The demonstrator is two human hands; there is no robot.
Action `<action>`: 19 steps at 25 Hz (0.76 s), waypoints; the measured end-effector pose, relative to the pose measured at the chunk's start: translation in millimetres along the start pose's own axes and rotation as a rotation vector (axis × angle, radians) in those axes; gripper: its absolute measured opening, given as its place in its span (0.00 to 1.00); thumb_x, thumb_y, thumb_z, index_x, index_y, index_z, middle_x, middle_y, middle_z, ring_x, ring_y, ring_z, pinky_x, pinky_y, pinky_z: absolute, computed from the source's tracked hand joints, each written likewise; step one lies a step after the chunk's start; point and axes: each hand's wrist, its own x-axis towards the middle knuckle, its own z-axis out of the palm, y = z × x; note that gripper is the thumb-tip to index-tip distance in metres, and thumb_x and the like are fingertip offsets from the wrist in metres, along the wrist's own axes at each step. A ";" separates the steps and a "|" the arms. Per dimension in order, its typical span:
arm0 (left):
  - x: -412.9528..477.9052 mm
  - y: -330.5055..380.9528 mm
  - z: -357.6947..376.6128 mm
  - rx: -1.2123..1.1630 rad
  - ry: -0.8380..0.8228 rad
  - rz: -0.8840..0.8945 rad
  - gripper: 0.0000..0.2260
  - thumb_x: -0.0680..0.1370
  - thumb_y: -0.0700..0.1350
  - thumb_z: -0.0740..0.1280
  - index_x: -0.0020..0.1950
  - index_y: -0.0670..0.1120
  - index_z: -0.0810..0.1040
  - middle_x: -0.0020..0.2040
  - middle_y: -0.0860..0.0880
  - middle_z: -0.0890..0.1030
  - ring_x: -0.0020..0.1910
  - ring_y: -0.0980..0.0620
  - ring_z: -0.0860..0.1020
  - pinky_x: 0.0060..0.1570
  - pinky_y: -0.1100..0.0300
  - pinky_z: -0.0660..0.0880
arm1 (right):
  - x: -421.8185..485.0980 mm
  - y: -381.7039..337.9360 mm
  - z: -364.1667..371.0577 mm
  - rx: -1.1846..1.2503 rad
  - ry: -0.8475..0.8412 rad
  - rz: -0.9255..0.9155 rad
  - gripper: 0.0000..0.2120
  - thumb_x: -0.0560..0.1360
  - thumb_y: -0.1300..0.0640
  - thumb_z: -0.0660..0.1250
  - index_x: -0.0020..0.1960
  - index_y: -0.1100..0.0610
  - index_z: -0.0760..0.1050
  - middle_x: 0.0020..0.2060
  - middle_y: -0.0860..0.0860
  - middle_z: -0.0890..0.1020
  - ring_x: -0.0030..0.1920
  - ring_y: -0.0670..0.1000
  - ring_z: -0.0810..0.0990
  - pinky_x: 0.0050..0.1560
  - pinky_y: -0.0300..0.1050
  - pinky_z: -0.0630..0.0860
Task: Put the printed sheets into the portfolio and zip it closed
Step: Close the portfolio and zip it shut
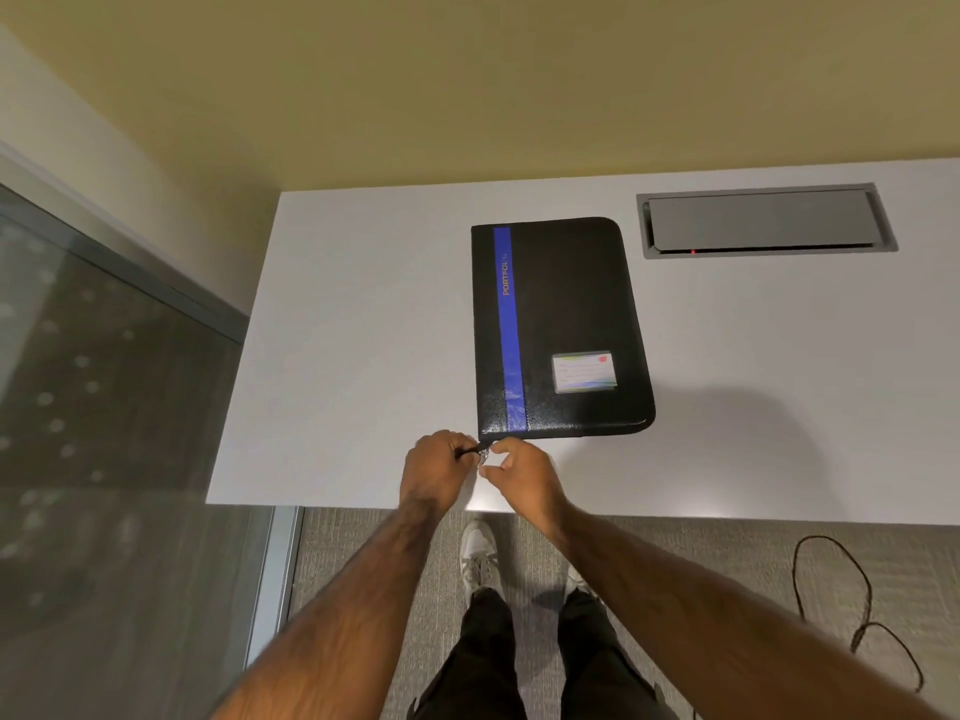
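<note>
A: Portfolio (561, 324) is laid closed at frame centre on the table (337, 356). Zip pull (483, 451) is pinched by left hand (436, 467) at the lower-left corner.

B: Right hand (511, 472) is curled beside it; grip can't be told. Risk: zip jammed at the corner if pulled askew.

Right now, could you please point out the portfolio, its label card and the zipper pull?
portfolio (571, 304): head view, black cover.
label card (584, 373): head view, card's middle.
zipper pull (482, 451): head view, metal tab between both hands.
</note>
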 end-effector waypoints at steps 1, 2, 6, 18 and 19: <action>0.9 -1.4 -0.2 -0.071 -0.024 -0.015 0.05 0.76 0.44 0.71 0.49 0.51 0.87 0.51 0.53 0.86 0.51 0.51 0.82 0.53 0.58 0.75 | 2.5 -1.9 3.5 0.035 0.011 0.019 0.13 0.71 0.51 0.75 0.54 0.54 0.80 0.39 0.47 0.80 0.38 0.47 0.79 0.39 0.36 0.73; 2.1 -3.0 -0.9 -0.116 -0.044 -0.015 0.05 0.76 0.42 0.71 0.48 0.50 0.87 0.49 0.54 0.85 0.51 0.51 0.82 0.53 0.57 0.76 | 4.3 -3.7 7.6 0.075 0.022 0.036 0.12 0.72 0.51 0.75 0.51 0.55 0.81 0.38 0.48 0.81 0.36 0.48 0.79 0.39 0.40 0.76; 7.6 -6.1 -5.8 -0.188 -0.080 0.007 0.07 0.76 0.38 0.70 0.50 0.46 0.87 0.50 0.52 0.85 0.52 0.51 0.82 0.56 0.56 0.76 | 7.3 -7.5 18.4 0.238 0.049 0.094 0.13 0.72 0.54 0.75 0.35 0.61 0.78 0.29 0.52 0.79 0.28 0.51 0.73 0.33 0.46 0.73; 13.3 -3.2 -16.9 0.133 -0.017 0.051 0.07 0.77 0.44 0.68 0.45 0.54 0.85 0.48 0.55 0.86 0.48 0.51 0.82 0.46 0.62 0.67 | 6.1 0.2 9.4 -0.479 0.359 -0.162 0.07 0.77 0.54 0.70 0.48 0.57 0.80 0.43 0.54 0.85 0.41 0.54 0.84 0.43 0.47 0.81; 14.2 -3.6 -17.9 0.140 -0.023 0.055 0.07 0.76 0.44 0.68 0.44 0.54 0.85 0.48 0.55 0.86 0.48 0.51 0.82 0.47 0.61 0.68 | 5.7 1.3 8.3 -0.495 0.378 -0.167 0.07 0.76 0.54 0.70 0.49 0.58 0.80 0.43 0.55 0.85 0.41 0.54 0.84 0.42 0.46 0.81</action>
